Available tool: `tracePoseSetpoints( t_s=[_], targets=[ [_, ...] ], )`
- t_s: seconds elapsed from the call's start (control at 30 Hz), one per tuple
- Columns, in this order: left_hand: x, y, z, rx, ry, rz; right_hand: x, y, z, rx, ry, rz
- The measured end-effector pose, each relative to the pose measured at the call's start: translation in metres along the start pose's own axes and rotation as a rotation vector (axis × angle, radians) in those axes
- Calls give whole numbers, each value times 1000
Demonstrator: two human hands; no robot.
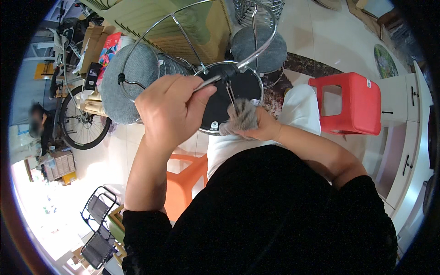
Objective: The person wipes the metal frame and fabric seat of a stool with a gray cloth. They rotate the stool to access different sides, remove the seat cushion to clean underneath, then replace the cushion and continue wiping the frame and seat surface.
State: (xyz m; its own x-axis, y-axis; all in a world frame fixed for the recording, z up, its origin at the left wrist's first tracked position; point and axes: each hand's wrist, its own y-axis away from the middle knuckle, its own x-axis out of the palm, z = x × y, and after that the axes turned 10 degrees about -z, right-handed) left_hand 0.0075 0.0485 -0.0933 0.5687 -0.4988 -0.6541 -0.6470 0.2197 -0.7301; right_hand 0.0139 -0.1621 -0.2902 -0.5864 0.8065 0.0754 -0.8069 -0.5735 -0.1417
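An upturned stool stands before me, its round black underside facing up and its chrome ring rising toward me on thin metal legs. Fingers of my left hand are closed around the ring, close to a black rubber foot. My right hand grips a bunched grey cloth against a thin metal leg, above the edge of the underside. The fingertips of this hand are partly hidden by the cloth.
Grey-cushioned stools stand beyond on both sides, with a large green-yellow box behind. A red plastic stool is at right, near white cabinets. An orange stool lies under me. A bicycle wheel stands left.
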Motion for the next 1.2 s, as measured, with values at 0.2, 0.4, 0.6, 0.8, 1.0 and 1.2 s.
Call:
tracePoseSetpoints(
  t_s=[0.2, 0.4, 0.6, 0.8, 1.0, 1.2],
  targets=[
    [6, -2, -1, 7, 15, -23, 3, -14, 31, 168, -63, -135],
    [7, 1, -10, 65, 22, 2, 3, -57, 98, -107, -258, -197],
    [12, -3, -17, 97, 52, -5, 5, -8, 27, 128, -214, -121],
    [10, -5, -8, 38, 40, 4, -3, -18, 56, 157, 38, -201],
    [8, 0, -9, 52, 46, -6, 10, -46, 84, -59, -150, -253],
    [9, 0, -10, 66, 54, -27, 2, 18, -23, 96, 206, -50]
  ],
)
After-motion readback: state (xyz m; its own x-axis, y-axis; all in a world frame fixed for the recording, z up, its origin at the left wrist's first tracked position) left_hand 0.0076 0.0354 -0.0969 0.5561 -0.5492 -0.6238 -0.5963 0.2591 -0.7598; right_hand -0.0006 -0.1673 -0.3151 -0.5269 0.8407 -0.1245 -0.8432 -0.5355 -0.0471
